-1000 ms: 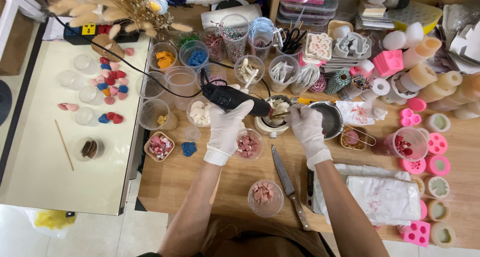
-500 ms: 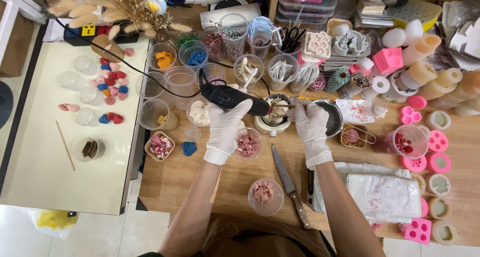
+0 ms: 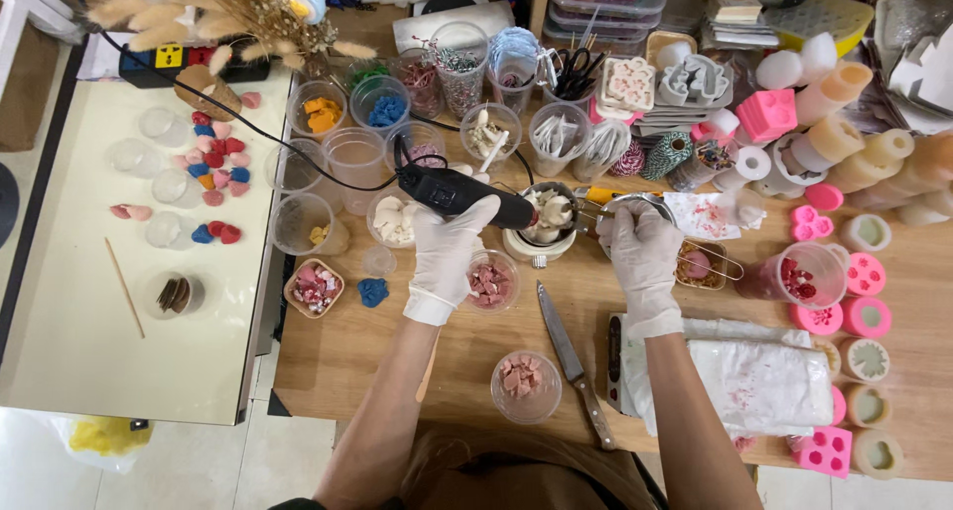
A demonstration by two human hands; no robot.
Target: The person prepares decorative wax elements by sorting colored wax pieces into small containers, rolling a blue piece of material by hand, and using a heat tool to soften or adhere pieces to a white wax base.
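White gloves are worn on both hands. A black heat gun with a trailing cord is gripped by the left hand, fingers wrapped fully round its body, and its nozzle is pointed sideways into a small pot of pale wax pieces, apparently so that hot air lands on the contents. The pot sits on a light round base in the middle of the wooden table, just in front of the person. The right hand is curled over the rim of a metal cup just beside the pot; its fingers are bent and closed down on the rim, seemingly to steady the cup, though what lies under the palm cannot be told.

Small clear cups of pink chunks are set near the left wrist, within easy reach, and another cup stands closer to the body. A knife lies flat between the forearms, blade away from the person. A folded white cloth rests beside the right forearm. Pink moulds are lined along the right edge, and coloured heart shapes are spread on the pale side table, well apart from the heat.
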